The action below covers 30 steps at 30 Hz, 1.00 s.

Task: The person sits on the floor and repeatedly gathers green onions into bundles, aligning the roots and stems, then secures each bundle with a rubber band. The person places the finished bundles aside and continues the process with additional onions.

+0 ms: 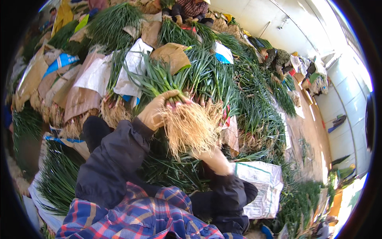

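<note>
My left hand (156,110), in a pale tan glove, is closed around the stems of a bunch of green onions (167,83) just above the roots. The leaves point away from me, and the long pale roots (191,128) hang toward my lap. Below those roots is my right hand (209,156), blurred and partly covered by them; its fingers are hidden. More green onions (206,71) lie in a heap beyond the bunch, with pinkish stem bases and roots showing at its right.
Root bundles under white and brown sheets (89,83) lie to the left. A printed white woven sack (259,188) is by my right knee. Loose green leaves (56,179) lie at lower left. A person (192,9) sits at the far side; a bare floor strip (310,134) runs along the right wall.
</note>
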Each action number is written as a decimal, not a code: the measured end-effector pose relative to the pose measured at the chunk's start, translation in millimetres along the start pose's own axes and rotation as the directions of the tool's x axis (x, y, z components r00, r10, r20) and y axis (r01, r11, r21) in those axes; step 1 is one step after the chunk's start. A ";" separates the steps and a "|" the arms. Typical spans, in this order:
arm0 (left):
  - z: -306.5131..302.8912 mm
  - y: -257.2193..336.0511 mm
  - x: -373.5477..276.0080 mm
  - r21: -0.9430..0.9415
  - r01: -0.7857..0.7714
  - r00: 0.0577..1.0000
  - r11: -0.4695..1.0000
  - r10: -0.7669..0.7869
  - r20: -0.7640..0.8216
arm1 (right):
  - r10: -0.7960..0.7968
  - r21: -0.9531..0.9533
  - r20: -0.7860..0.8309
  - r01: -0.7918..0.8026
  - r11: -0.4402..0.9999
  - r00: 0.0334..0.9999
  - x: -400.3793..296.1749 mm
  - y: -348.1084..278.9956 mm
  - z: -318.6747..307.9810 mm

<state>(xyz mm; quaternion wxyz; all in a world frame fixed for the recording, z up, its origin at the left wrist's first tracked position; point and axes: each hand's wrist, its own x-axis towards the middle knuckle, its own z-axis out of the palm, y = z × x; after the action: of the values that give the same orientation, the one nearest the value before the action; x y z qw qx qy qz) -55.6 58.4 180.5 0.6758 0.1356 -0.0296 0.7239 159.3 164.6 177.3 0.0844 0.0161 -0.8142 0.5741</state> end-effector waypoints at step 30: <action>77.4 -115.0 -532.5 0.885 -0.387 -0.136 0.259 0.933 -0.332 | 0.706 0.119 0.438 -0.814 0.569 0.557 20.7 229.9 164.5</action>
<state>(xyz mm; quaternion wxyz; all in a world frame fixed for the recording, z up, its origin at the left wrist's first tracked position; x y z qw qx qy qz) 96.5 -466.0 112.9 -0.0109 -0.1304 0.4482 0.8843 91.0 90.0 -87.6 -0.3215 -0.2294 -0.6394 0.6597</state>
